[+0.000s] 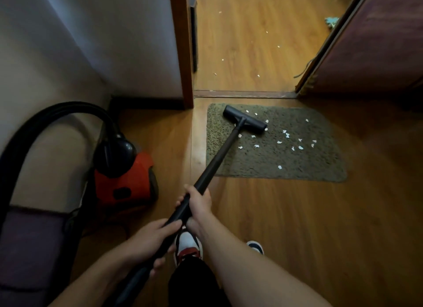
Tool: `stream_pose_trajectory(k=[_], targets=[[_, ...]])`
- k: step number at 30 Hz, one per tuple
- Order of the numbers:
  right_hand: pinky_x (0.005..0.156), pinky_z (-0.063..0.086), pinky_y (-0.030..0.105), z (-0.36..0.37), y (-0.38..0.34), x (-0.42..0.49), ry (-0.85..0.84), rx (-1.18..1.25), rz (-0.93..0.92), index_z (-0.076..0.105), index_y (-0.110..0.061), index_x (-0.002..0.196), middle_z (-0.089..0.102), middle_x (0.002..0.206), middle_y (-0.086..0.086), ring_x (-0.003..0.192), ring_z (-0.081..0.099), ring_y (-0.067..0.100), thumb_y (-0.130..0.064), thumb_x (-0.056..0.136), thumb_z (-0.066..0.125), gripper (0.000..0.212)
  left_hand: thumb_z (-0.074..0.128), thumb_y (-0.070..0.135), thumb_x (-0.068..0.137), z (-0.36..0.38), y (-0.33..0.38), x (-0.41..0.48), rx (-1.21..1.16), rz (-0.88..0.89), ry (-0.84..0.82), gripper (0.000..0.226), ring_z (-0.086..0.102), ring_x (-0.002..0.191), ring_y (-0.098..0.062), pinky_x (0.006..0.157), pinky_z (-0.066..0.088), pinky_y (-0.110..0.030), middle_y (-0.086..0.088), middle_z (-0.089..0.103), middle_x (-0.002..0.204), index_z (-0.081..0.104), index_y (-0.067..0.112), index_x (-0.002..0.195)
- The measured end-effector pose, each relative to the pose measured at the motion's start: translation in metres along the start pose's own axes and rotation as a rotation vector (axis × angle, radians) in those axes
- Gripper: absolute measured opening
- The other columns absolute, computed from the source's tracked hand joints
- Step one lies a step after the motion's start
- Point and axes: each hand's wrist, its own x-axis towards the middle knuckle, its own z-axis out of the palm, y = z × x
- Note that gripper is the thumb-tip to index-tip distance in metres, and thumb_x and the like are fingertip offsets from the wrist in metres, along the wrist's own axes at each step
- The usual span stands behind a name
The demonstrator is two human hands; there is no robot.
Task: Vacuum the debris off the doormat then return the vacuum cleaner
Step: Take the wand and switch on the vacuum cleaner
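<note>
A grey-green doormat (274, 160) lies on the wooden floor before a doorway, with several white paper scraps (286, 135) scattered over its middle and right. The black vacuum head (245, 119) rests on the mat's far left part. Its black wand (219, 155) slants back toward me. My right hand (199, 203) grips the wand higher up, and my left hand (151, 240) grips it lower, near me. The red and black vacuum body (123, 176) stands by the left wall, its black hose (45, 116) arching up and left.
A wooden door frame (183, 55) stands left of the doorway and a dark door (377, 43) hangs open on the right. More white scraps (258, 75) dot the floor beyond the threshold. My shoes (187, 245) are below the hands. A purple seat (29, 249) sits at left.
</note>
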Motion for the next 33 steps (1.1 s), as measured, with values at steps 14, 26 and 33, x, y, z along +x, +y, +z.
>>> stream_pose_trajectory(k=[14,26,33], targets=[[0.044,0.047,0.028,-0.003,0.037,-0.008,0.028,-0.105,-0.062,0.042,-0.011,0.136,0.050,0.070,0.008,0.047,0.051,0.016,0.002,0.096,0.057,0.045,0.050,0.044,0.099,0.005,-0.044,-0.024,-0.089,0.107,0.018,0.033,0.048,0.045,-0.010,0.040,0.041,-0.024,0.001,0.057,0.067,0.050,0.019,0.121],[0.040,0.045,0.025,-0.009,0.064,0.029,0.022,-0.071,-0.102,0.039,-0.034,0.151,0.051,0.069,0.007,0.043,0.051,0.014,-0.004,0.098,0.064,0.066,0.042,0.050,0.100,-0.084,-0.094,0.070,0.628,0.036,0.488,0.051,0.048,0.126,-0.025,0.102,0.043,-0.036,-0.007,0.041,0.143,0.044,0.022,0.143],[0.037,0.042,0.024,-0.006,0.074,0.042,0.026,-0.076,-0.118,0.043,-0.018,0.144,0.049,0.070,0.007,0.043,0.050,0.013,-0.002,0.098,0.062,0.052,0.041,0.051,0.097,-0.121,-0.118,0.125,0.961,0.141,0.744,0.074,0.000,0.152,-0.020,0.119,0.020,-0.043,0.004,-0.010,0.165,0.006,0.028,0.158]])
